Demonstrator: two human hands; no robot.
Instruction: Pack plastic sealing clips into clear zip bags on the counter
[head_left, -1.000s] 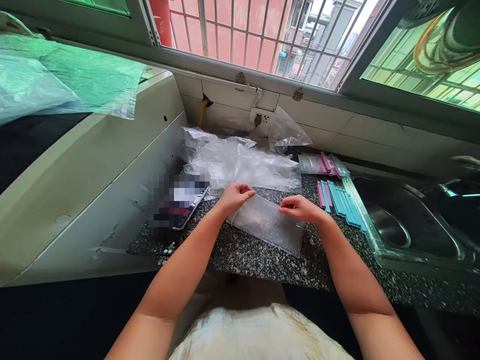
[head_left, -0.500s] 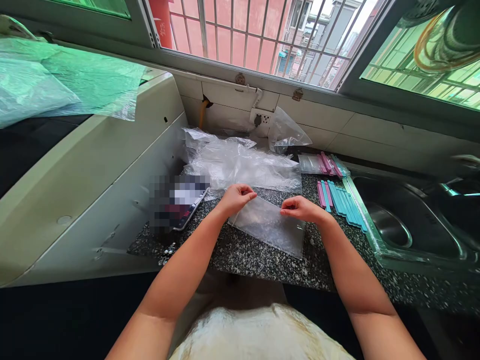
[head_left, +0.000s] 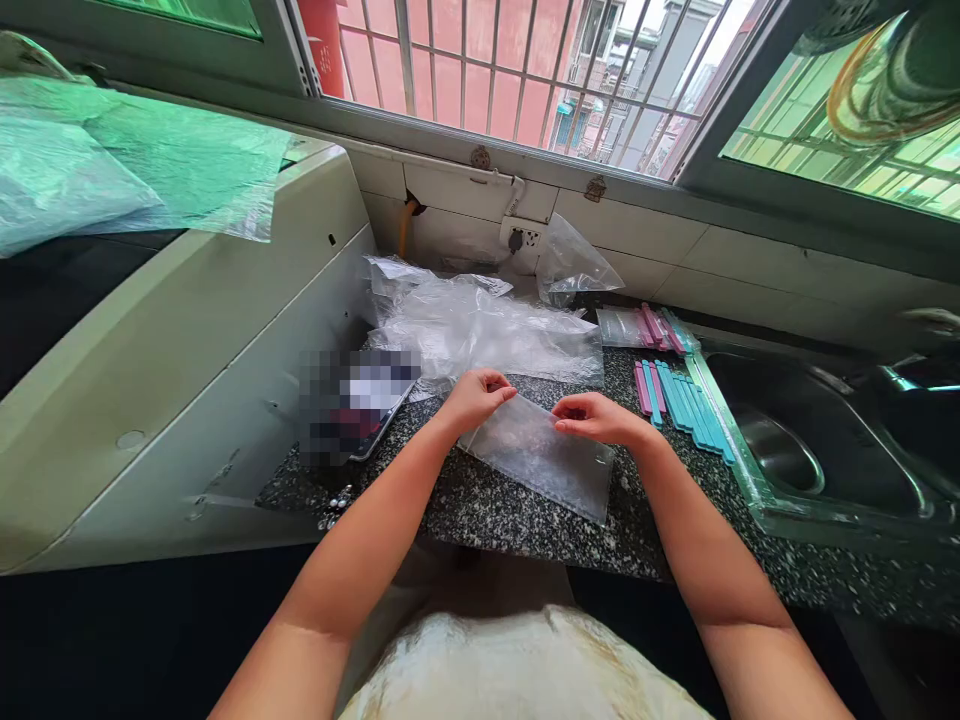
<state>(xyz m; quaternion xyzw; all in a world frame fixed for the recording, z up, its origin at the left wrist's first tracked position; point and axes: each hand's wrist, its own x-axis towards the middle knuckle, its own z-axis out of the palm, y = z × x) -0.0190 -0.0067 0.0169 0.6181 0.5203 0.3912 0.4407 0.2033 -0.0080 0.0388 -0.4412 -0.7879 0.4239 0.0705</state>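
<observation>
A clear plastic bag [head_left: 540, 455] lies over the front of the speckled stone counter [head_left: 487, 510]. My left hand [head_left: 480, 395] pinches its upper left corner between thumb and fingers. Along the bag's upper edge, my right hand [head_left: 589, 415] is closed in a pinch on the plastic. Just behind both hands spreads a pile of crumpled clear bags [head_left: 495, 325]. To the right of my right hand lie pink and turquoise sticks [head_left: 686, 405] in a row. Behind them, more sticks [head_left: 660, 328] rest on a clear bag.
A tablet-like device [head_left: 382, 410], partly blurred out, lies left of my left hand. A metal sink [head_left: 787, 440] borders the counter on the right. On the left stands a pale appliance panel [head_left: 247, 330] with plastic sheeting [head_left: 217, 165] on top. A wall socket [head_left: 523, 237] sits behind the pile.
My right hand has slid slightly left along the bag's upper edge, nearer my left hand. The bag's lower right corner has shifted a little toward me.
</observation>
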